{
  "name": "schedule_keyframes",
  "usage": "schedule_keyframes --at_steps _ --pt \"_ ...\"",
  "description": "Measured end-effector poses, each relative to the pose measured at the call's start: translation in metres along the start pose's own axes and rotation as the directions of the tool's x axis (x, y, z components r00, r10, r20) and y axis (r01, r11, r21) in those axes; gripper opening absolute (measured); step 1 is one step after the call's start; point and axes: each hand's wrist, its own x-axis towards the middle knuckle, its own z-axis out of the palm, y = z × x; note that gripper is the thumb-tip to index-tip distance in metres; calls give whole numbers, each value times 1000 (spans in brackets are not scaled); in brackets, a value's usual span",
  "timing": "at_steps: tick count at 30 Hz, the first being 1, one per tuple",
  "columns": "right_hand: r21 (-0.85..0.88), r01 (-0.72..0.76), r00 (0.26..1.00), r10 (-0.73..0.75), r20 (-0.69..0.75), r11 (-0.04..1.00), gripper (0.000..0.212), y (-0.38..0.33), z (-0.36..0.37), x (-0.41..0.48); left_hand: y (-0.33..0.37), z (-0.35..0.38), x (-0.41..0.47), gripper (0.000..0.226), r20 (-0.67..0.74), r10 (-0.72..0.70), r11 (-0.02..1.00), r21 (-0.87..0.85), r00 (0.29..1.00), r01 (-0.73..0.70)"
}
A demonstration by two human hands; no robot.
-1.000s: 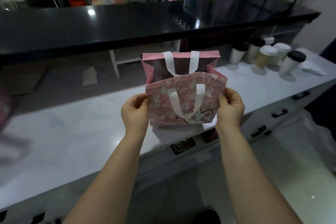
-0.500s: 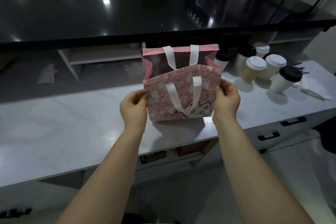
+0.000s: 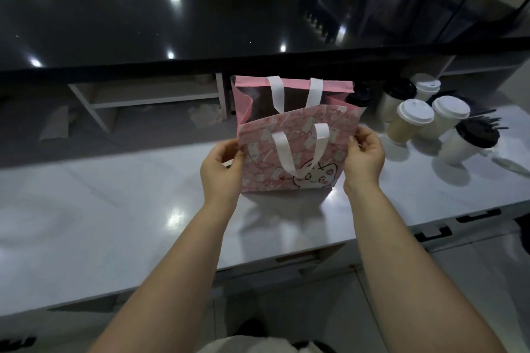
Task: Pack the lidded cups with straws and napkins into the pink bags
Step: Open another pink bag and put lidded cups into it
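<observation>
Pink bag [image 3: 289,152] stands on white counter [image 3: 114,209], mouth pulled open, ready for cups. Left hand [image 3: 222,169] pinches left edge, right hand [image 3: 364,155] pinches right edge, so bag keeps shape. Lidded cups [image 3: 413,123] wait close by on right, black straws [image 3: 487,120] behind them.
</observation>
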Motion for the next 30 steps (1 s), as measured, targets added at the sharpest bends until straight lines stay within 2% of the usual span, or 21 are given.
schedule_keyframes --at_steps 3,5,10,13,17,21,26,30 --pt "-33 53 998 -51 36 998 30 0 -4 1 -1 -3 -5 24 12 1 995 98 1000 -2" --pt "-65 97 992 -91 92 993 26 1 -10 2 -3 -5 -12 17 -33 -27 991 131 999 31" --pt "-67 145 972 -129 198 987 24 -2 -47 0 -1 5 -54 31 -233 5 983 181 972 39" --pt "-68 153 946 -126 298 986 26 -2 -84 -4 3 28 -95 29 -221 76 962 274 972 -13" --pt "-162 223 886 -131 445 961 21 1 -144 -5 12 83 -144 27 -33 234 855 483 972 -189" --pt "-229 259 872 -126 473 938 19 4 -206 0 27 145 -175 32 208 280 688 638 937 -347" --pt "-299 283 887 -130 443 912 21 -4 -267 24 49 219 -187 37 457 243 510 690 856 -513" --pt "-386 359 878 -167 448 850 22 -13 -293 53 60 279 -189 40 629 227 343 663 743 -666"
